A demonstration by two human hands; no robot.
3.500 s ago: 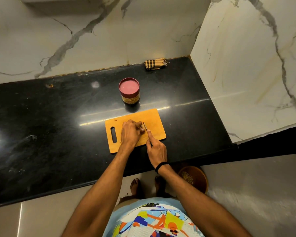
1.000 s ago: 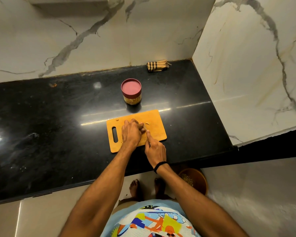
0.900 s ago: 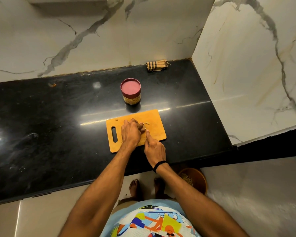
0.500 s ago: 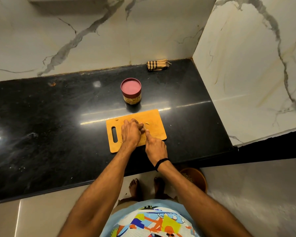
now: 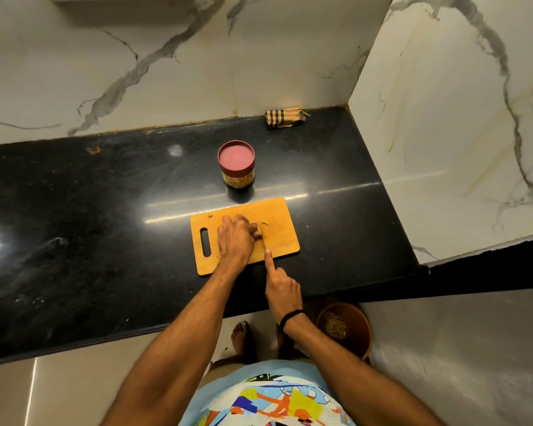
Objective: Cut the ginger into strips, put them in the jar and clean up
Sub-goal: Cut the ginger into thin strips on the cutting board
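Ginger on board — jar lidded

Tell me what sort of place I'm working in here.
Probably a home kitchen: black stone counter against marble walls, a board where the left hand holds ginger and the right hand a knife, and a lidded jar.

No readable text anywhere (jar label too blurred).

striped cloth, brown floor bowl
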